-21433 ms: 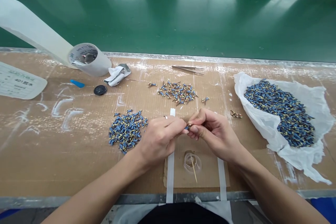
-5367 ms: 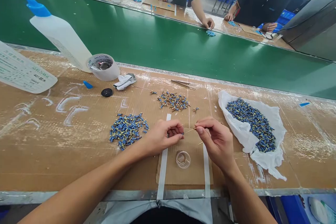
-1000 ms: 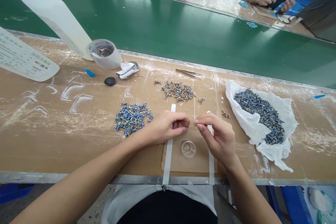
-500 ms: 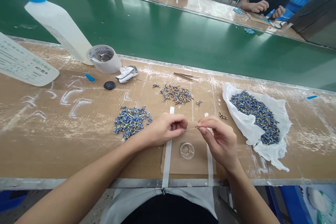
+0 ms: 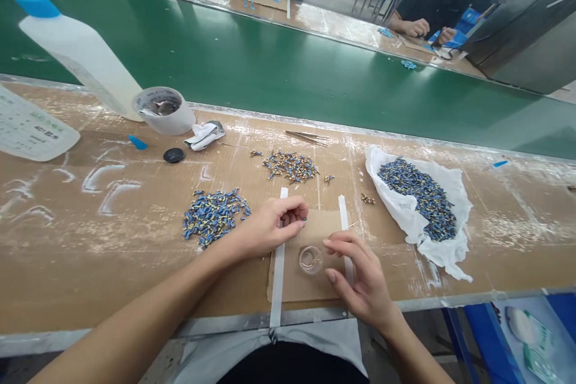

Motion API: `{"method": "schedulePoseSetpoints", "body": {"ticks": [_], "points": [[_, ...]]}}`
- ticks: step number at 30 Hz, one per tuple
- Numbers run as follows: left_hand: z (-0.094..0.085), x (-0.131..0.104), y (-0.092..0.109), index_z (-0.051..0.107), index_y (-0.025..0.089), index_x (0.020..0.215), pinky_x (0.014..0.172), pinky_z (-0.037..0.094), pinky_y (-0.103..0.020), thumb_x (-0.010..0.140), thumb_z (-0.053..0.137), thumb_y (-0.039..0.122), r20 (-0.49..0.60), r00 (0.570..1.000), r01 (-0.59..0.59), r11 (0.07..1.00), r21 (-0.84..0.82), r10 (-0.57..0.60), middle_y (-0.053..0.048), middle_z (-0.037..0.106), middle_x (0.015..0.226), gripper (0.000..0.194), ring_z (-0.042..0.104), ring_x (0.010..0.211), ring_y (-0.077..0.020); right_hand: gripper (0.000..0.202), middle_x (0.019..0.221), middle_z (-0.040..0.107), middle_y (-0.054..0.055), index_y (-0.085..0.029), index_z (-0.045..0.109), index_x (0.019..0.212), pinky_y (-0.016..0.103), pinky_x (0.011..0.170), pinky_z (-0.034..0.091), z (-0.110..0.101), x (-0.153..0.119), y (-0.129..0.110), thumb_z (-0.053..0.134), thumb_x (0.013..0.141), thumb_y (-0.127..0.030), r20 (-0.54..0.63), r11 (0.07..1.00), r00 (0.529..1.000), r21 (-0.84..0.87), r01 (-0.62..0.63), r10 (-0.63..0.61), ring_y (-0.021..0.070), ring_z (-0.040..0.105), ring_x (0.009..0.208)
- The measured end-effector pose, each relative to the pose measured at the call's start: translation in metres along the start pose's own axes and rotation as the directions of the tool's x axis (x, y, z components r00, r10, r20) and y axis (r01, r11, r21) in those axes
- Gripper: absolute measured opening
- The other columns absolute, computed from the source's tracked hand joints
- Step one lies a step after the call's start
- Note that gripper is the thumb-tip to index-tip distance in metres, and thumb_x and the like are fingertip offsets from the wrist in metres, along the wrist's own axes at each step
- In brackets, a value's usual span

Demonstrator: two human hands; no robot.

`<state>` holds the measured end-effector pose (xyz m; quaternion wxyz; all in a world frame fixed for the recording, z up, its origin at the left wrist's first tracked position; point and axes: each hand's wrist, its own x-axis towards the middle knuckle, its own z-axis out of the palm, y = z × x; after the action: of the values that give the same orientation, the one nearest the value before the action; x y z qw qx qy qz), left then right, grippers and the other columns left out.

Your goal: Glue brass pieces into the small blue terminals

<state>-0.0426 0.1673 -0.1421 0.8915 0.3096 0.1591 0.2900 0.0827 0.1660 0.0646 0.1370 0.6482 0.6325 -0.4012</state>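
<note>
My left hand (image 5: 288, 220) is closed in a pinch above the cardboard pad (image 5: 292, 288), with a tiny dark bit at its fingertips that is too small to name. My right hand (image 5: 357, 273) has its thumb and fingers apart, just right of a small clear round cup (image 5: 310, 260), and holds nothing visible. Left of my left hand lies a heap of blue and yellow small parts (image 5: 216, 216). Beyond the hands sits a looser pile of blue parts with gold-coloured ends (image 5: 291, 166). More blue parts (image 5: 418, 195) rest on white crumpled wrapping (image 5: 454, 183) at the right.
Metal tweezers (image 5: 307, 138) lie behind the piles. At the left are a tape roll (image 5: 173, 119), a black cap (image 5: 174, 155), a blue tip (image 5: 137, 143) and two glue bottles (image 5: 85, 60) (image 5: 33, 126). Past the green belt (image 5: 252, 54), two people are at the far table.
My right hand has come down and nearer the cup, its fingers now apart, away from my left fingertips; the thin piece between the hands no longer shows there. The camera view has shifted.
</note>
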Motion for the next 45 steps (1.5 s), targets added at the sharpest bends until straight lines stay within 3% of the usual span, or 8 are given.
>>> {"method": "schedulePoseSetpoints", "body": {"ticks": [5, 9, 14, 25, 32, 36, 40, 45], "points": [[-0.001, -0.001, 0.000, 0.053, 0.012, 0.094, 0.064, 0.038, -0.023, 0.091, 0.050, 0.021, -0.003, 0.999, 0.034, 0.999, -0.007, -0.034, 0.000, 0.052, 0.081, 0.010, 0.045, 0.070, -0.0082, 0.023, 0.106, 0.055, -0.001, -0.025, 0.058, 0.115, 0.019, 0.079, 0.044, -0.051, 0.014, 0.031, 0.055, 0.093, -0.020, -0.243, 0.895, 0.955, -0.369, -0.252, 0.169, 0.0037, 0.051, 0.087], [-0.003, -0.002, 0.000, 0.052, 0.012, 0.092, 0.064, 0.038, -0.024, 0.091, 0.049, 0.023, 0.001, 0.999, 0.033, 0.999, 0.035, -0.033, 0.000, 0.052, 0.082, 0.011, 0.045, 0.071, -0.0090, 0.021, 0.107, 0.056, -0.002, -0.023, 0.061, 0.111, 0.020, 0.078, 0.047, -0.079, 0.025, 0.065, 0.049, 0.096, -0.032, -0.160, 0.795, 0.930, -0.483, -0.366, 0.331, 0.0042, 0.056, 0.086], [-0.005, -0.001, 0.001, 0.052, 0.012, 0.091, 0.063, 0.037, -0.023, 0.090, 0.049, 0.021, -0.019, 1.000, 0.024, 0.997, 0.071, -0.023, 0.000, 0.051, 0.080, 0.010, 0.044, 0.069, -0.0084, 0.026, 0.109, 0.055, 0.001, -0.022, 0.063, 0.114, 0.029, 0.090, 0.044, -0.084, 0.038, 0.084, 0.049, 0.095, -0.032, -0.040, 0.725, 0.917, -0.598, -0.340, 0.397, 0.0119, 0.054, 0.099], [-0.004, -0.004, -0.005, 0.052, 0.013, 0.098, 0.071, 0.042, -0.025, 0.097, 0.048, 0.034, 0.051, 0.998, 0.043, 0.995, -0.091, -0.038, -0.003, 0.051, 0.091, 0.021, 0.048, 0.079, -0.0107, 0.016, 0.092, 0.057, 0.004, -0.012, 0.061, 0.090, 0.031, 0.079, 0.037, -0.089, 0.069, 0.087, 0.049, 0.088, -0.023, 0.027, 0.680, 0.919, -0.681, -0.271, 0.394, 0.0146, 0.050, 0.085], [-0.007, -0.005, 0.001, 0.048, 0.011, 0.100, 0.076, 0.037, -0.023, 0.098, 0.051, 0.035, 0.083, 0.997, 0.023, 0.949, -0.315, 0.003, -0.004, 0.046, 0.093, 0.024, 0.043, 0.084, -0.0092, 0.015, 0.080, 0.057, 0.002, -0.010, 0.057, 0.083, 0.025, 0.067, 0.040, -0.070, 0.095, 0.076, 0.054, 0.081, -0.025, -0.141, 0.841, 0.949, -0.439, -0.316, 0.283, 0.0086, 0.051, 0.071], [-0.008, -0.004, 0.001, 0.046, 0.011, 0.098, 0.074, 0.035, -0.023, 0.098, 0.051, 0.034, 0.059, 0.998, 0.019, 0.940, -0.340, 0.001, -0.003, 0.044, 0.091, 0.023, 0.041, 0.082, -0.0093, 0.028, 0.094, 0.061, 0.003, -0.011, 0.060, 0.109, 0.019, 0.075, 0.049, -0.055, 0.112, 0.054, 0.051, 0.088, -0.026, -0.097, 0.955, 0.960, -0.116, -0.272, 0.262, 0.0059, 0.057, 0.081], [-0.008, -0.003, -0.003, 0.046, 0.012, 0.098, 0.074, 0.034, -0.025, 0.099, 0.050, 0.035, 0.036, 0.999, 0.027, 0.943, -0.333, -0.016, -0.003, 0.044, 0.091, 0.023, 0.040, 0.083, -0.0101, 0.033, 0.104, 0.063, 0.006, -0.011, 0.067, 0.112, 0.020, 0.083, 0.048, -0.048, 0.115, 0.057, 0.059, 0.086, -0.031, 0.003, 0.892, 0.901, 0.140, -0.429, 0.433, 0.0079, 0.060, 0.091], [-0.007, -0.001, -0.005, 0.046, 0.011, 0.096, 0.075, 0.035, -0.024, 0.098, 0.052, 0.033, 0.030, 0.997, 0.074, 0.942, -0.327, -0.068, -0.002, 0.044, 0.089, 0.022, 0.042, 0.083, -0.0094, 0.041, 0.100, 0.065, 0.009, -0.009, 0.066, 0.113, 0.020, 0.077, 0.050, -0.054, 0.104, 0.080, 0.063, 0.085, -0.039, 0.170, 0.798, 0.817, 0.181, -0.575, 0.550, 0.0081, 0.061, 0.085]]}}
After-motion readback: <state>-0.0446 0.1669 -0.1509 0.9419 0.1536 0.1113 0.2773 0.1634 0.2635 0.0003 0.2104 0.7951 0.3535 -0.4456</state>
